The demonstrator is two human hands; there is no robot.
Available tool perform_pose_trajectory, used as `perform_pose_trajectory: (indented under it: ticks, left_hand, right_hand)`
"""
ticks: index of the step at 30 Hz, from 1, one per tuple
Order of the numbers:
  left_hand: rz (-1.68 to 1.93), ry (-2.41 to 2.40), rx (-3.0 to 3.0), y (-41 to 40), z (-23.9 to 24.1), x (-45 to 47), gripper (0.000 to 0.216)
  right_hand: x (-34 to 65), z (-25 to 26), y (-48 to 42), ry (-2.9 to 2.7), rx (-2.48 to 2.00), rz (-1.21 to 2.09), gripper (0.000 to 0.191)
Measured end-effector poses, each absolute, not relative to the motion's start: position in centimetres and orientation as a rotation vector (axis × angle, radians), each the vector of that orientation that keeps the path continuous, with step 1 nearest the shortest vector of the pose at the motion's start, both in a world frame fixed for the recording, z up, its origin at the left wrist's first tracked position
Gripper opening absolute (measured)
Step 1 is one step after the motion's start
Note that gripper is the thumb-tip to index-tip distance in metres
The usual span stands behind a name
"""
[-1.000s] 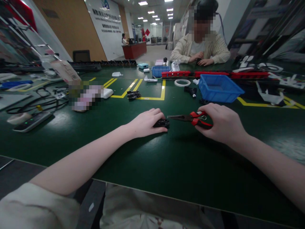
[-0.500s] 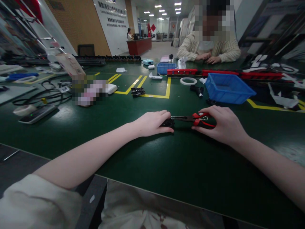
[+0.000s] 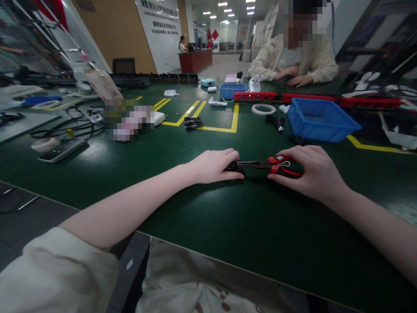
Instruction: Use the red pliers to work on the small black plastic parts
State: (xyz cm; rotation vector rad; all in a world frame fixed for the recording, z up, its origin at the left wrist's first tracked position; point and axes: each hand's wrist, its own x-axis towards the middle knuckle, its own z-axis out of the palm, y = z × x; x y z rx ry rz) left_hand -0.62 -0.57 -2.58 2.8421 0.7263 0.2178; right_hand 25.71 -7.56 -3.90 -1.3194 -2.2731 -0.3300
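My left hand (image 3: 216, 167) is closed around a small black part (image 3: 233, 167), mostly hidden under its fingers. In my right hand (image 3: 314, 171) are long-nose pliers (image 3: 272, 165) with red and black handles and a wire spring between them. The pliers lie sideways low over the green table, their jaws pointing left. Their tips reach the black part at my left fingertips; whether they grip it, I cannot tell. Beyond my left hand lies a small pile of black pieces (image 3: 193, 123).
A blue bin (image 3: 322, 119) stands at the right, beside a black tool-like object (image 3: 276, 123) and a white ring (image 3: 263, 109). Behind runs a long red rail (image 3: 306, 98). A co-worker (image 3: 293, 61) sits opposite. Cables (image 3: 61, 128) and a grey handheld device (image 3: 61, 151) lie left.
The whole view has shifted slightly, so things appear a little farther right. Both hands keep their hold, and the pliers stay at the black part.
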Motion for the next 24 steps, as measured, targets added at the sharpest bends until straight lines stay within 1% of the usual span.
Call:
perform_pose_trajectory:
  ticks: [8,16,24]
  left_hand:
    - [0.252,0.704,2.863,-0.6,-2.73,-0.62,0.038]
    - [0.287,0.678,2.847,-0.66,-2.69,-0.68,0.038]
    - [0.376,0.662,2.943,-0.42,-3.33,-0.67,0.036]
  right_hand:
    - [25.63,-4.01,-7.38,-2.313,-1.28,-0.393,0.043]
    - [25.44,-3.94,-7.44,-2.334,-1.303,-0.391,0.04]
    - [25.46,-3.82,-7.43,-2.344,-1.242,-0.705,0.041]
